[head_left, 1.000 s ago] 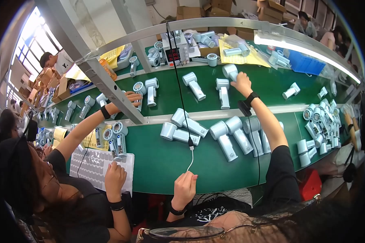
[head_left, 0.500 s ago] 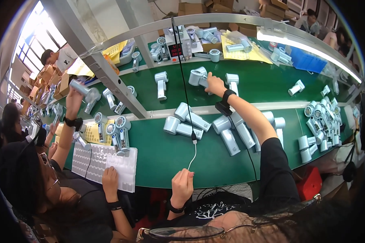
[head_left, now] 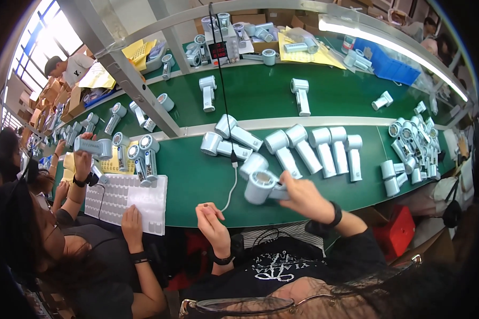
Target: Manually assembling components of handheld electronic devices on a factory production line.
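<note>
- Two hands of the wearer in view, both low centre, over near edge of green bench (head_left: 197,181).
- R hand (head_left: 306,198): closed round handle of a pale blue-grey handheld device (head_left: 261,186); round head end points left, unit held just above bench surface.
- L hand (head_left: 212,219): fingers curled, thumb and forefinger pinched on a small dark part (head_left: 202,204), too small to identify.
- White cable (head_left: 232,183): runs down from upper rack, its end lies on bench between the two hands, just left of held device.
- Row of like devices (head_left: 324,149) lies on bench behind R hand, side by side, heads away from wearer.
- Further cluster of devices (head_left: 412,146) at far right of bench.
- Co-worker at left: one hand raises a device (head_left: 93,146); other hand rests on a white keypad-style tray (head_left: 125,196).
- Rear belt carries single units well apart; yellow sheets (head_left: 308,53) beyond.
</note>
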The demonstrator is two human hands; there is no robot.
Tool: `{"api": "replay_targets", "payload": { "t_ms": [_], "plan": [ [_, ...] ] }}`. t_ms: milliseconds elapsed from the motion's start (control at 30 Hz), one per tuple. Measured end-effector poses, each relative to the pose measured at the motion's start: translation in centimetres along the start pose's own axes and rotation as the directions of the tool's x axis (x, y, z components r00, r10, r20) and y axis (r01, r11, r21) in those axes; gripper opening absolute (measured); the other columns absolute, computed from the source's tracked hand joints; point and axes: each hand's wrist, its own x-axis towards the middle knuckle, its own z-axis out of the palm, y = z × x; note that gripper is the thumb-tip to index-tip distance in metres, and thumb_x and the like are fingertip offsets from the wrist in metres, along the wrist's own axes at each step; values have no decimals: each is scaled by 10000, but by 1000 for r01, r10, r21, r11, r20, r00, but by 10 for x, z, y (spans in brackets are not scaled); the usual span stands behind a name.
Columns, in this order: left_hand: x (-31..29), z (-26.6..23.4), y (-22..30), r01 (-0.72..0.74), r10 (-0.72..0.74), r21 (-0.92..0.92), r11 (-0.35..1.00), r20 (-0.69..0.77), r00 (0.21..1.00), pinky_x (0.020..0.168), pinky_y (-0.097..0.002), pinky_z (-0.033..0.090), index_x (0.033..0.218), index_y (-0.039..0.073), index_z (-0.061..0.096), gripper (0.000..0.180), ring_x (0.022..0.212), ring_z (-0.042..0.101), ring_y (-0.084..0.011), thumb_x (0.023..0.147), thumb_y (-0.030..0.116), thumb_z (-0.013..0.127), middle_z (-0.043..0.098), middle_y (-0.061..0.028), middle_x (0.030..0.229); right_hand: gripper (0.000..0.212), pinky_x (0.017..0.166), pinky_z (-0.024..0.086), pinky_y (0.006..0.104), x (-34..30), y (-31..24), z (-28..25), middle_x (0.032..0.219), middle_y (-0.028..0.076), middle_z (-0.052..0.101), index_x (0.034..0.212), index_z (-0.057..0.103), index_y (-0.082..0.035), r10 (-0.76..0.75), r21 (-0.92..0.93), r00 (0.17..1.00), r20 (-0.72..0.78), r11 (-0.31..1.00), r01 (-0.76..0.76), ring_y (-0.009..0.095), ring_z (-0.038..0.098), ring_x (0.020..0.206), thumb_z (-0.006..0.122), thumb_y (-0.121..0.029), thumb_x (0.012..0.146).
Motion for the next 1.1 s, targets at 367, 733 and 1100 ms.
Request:
{"api": "replay_targets", "payload": {
  "t_ms": [367, 733, 1100],
  "plan": [
    [-33, 34, -8, -60, 20, 127, 990, 293, 956, 510, -238, 353, 776, 4, 446, 228, 540, 417, -92, 980, 103, 423, 483, -45, 700, 613, 723, 504, 408, -20, 8, -5, 957, 172, 607, 1257, 384, -2, 284, 601, 919, -272, 796, -68, 271, 631, 832, 711, -163, 764],
    [-37, 63, 25, -3, 80, -111, 994, 696, 714, 511, -234, 362, 809, -20, 513, 207, 559, 442, -88, 972, 87, 442, 500, -36, 696, 555, 693, 501, 328, -15, -12, -16, 930, 60, 488, 1295, 389, -39, 331, 880, 943, -27, -441, 180, 159, 513, 790, 479, -443, 926],
    [-31, 81, 22, 383, -172, -162, 909, 692, 701, 488, -208, 332, 820, -13, 547, 233, 543, 413, -50, 982, 123, 449, 488, -2, 648, 282, 460, 377, 179, 21, -9, 22, 860, 39, 418, 1154, 446, -80, 297, 678, 955, 14, -705, 210, 53, 383, 546, 514, -247, 937]
  ]
}}
